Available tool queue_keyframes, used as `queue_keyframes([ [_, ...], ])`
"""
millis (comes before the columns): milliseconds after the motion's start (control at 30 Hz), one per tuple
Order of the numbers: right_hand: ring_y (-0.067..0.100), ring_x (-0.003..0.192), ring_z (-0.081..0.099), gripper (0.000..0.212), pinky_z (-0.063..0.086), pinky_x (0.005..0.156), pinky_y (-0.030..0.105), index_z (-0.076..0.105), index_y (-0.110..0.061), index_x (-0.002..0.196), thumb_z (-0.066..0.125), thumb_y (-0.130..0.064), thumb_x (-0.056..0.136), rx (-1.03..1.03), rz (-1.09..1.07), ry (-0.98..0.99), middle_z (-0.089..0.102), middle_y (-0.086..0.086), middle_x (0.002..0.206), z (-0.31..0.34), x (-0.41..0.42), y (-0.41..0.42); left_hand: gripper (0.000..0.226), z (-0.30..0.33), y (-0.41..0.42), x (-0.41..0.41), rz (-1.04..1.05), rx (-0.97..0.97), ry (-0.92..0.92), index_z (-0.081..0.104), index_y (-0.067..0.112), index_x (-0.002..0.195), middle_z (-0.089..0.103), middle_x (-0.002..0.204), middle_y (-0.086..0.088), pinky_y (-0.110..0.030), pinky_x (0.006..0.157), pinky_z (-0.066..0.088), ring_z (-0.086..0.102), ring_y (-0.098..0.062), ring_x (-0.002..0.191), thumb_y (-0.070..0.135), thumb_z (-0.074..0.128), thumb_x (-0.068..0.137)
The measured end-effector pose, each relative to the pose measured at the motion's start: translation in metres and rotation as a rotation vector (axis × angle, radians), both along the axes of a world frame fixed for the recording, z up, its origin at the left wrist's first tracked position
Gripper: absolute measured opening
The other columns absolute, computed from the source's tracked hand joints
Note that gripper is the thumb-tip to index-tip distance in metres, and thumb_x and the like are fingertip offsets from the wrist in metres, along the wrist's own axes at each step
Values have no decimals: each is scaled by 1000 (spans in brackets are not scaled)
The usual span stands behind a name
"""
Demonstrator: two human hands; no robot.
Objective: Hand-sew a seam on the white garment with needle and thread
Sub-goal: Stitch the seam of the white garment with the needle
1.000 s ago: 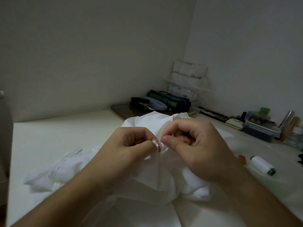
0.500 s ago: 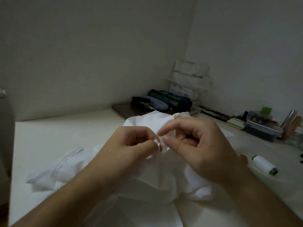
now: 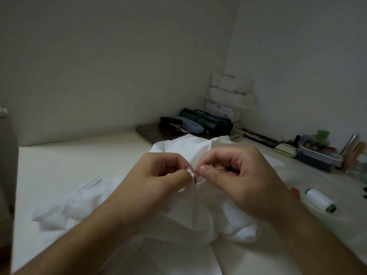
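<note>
The left hand (image 3: 158, 181) pinches a small fold of the white garment (image 3: 198, 211), which lies bunched on the table (image 3: 69, 165). The right hand (image 3: 238, 175) pinches the needle (image 3: 222, 170) just beside that fold.

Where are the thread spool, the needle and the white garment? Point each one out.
thread spool (image 3: 319, 200), head view, on the middle of its white wound body.
needle (image 3: 222, 170), head view, on the dark shaft showing within the right hand's curled fingers.
white garment (image 3: 190, 149), head view, on the raised fold behind the hands.
</note>
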State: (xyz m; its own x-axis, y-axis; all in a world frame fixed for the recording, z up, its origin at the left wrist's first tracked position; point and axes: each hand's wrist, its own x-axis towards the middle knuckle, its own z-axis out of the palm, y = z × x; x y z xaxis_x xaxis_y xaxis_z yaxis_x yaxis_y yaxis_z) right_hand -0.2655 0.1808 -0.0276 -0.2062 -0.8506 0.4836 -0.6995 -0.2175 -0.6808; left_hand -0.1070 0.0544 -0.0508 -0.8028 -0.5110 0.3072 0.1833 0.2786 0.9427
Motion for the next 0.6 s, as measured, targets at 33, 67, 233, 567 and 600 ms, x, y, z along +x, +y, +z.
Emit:
queue_keyframes([
  [33, 18, 52, 41, 15, 35, 51, 30, 78, -21, 83, 73, -15, 96, 3, 5, -2, 51, 17, 60, 0, 0, -1, 16, 0, 0, 0, 2, 3, -3, 77, 18, 76, 61, 66, -5, -24, 51, 37, 51, -17, 63, 28, 66, 76],
  [67, 19, 52, 40, 14, 35, 51, 30, 77, -21, 82, 74, -16, 95, 5, 4, -3, 49, 16, 59, 0, 0, -1, 16, 0, 0, 1, 4, 2, -6, 77, 18, 76, 61, 64, -2, -22, 48, 37, 50, -16, 62, 28, 66, 77],
  [233, 10, 47, 34, 17, 32, 47, 21, 76, -18, 79, 77, -9, 93, 3, -29, 9, 41, -3, 55, -1, 0, 0, 16, 1, 1, 1, 6, -12, -16, 77, 19, 75, 61, 63, 1, -20, 47, 37, 50, -14, 59, 28, 65, 78],
  [567, 3, 47, 35, 20, 33, 49, 15, 70, -16, 81, 70, -5, 97, 7, -60, 31, 43, -9, 54, -1, 1, -1, 18, 2, 2, 2, 18, -5, -39, 78, 19, 78, 62, 66, -1, -22, 45, 36, 51, -18, 62, 31, 65, 78],
  [600, 3, 47, 35, 20, 34, 50, 14, 70, -16, 81, 69, -5, 98, 1, -77, 29, 42, -9, 55, -1, 0, -1, 18, 2, 2, 2, 16, -6, -40, 78, 19, 78, 62, 66, -2, -22, 45, 37, 51, -18, 63, 31, 65, 78],
])
